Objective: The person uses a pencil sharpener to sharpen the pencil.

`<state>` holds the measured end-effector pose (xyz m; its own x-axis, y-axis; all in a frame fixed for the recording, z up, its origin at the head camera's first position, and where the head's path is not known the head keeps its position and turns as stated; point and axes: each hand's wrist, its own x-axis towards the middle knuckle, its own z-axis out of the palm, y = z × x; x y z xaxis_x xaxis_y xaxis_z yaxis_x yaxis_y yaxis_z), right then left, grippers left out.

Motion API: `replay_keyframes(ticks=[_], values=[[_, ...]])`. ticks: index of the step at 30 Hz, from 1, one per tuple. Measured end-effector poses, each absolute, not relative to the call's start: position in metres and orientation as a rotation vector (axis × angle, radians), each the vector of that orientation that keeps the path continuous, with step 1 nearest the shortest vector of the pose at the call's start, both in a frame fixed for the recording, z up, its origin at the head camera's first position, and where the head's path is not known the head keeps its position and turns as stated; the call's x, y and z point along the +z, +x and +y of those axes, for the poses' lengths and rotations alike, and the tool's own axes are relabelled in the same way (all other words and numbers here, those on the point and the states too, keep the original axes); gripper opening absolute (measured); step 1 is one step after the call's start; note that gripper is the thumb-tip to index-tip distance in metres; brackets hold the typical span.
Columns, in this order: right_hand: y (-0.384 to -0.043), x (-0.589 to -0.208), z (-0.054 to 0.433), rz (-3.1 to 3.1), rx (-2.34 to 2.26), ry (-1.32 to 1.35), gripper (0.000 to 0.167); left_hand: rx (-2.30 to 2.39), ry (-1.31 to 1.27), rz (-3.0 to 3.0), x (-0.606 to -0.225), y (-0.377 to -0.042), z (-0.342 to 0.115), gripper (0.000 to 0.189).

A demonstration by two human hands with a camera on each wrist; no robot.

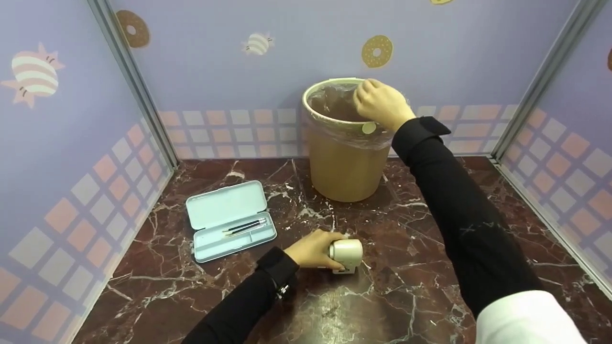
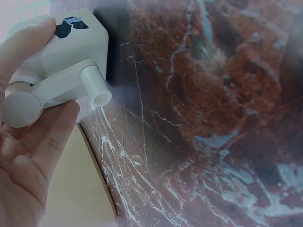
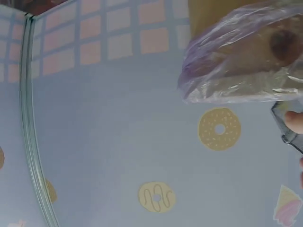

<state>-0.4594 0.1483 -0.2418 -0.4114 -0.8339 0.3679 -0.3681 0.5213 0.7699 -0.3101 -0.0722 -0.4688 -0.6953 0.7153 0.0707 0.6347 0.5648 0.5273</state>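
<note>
On the marble table, my left hand [image 1: 311, 249] grips a white crank pencil sharpener [image 1: 349, 251] from its left side. The left wrist view shows the sharpener's crank handle [image 2: 97, 87] and black markings on its body, with the thumb on top and fingers underneath. Over the right part of the bin's rim, my right hand [image 1: 382, 102] is raised with curled fingers. It pinches a small grey see-through plastic drawer [image 3: 287, 127], mostly cut off at the right wrist view's edge. The tan bin [image 1: 349, 167] has a clear plastic liner [image 3: 236, 61] folded over its rim.
A light blue pencil case [image 1: 227, 204] lies open left of the bin, with several pencils [image 1: 244, 227] inside. Patterned lilac wall panels [image 1: 215, 71] enclose the table [image 1: 430, 248] at the back and both sides.
</note>
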Motion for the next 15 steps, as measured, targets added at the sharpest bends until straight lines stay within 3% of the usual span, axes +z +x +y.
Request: replay_keyframes(ticks=[15], values=[[-0.464, -0.254, 0.154, -1.698, -0.966, 1.064, 0.022, 0.819, 1.127, 2.633, -0.469, -0.310, -0.072, 0.057]])
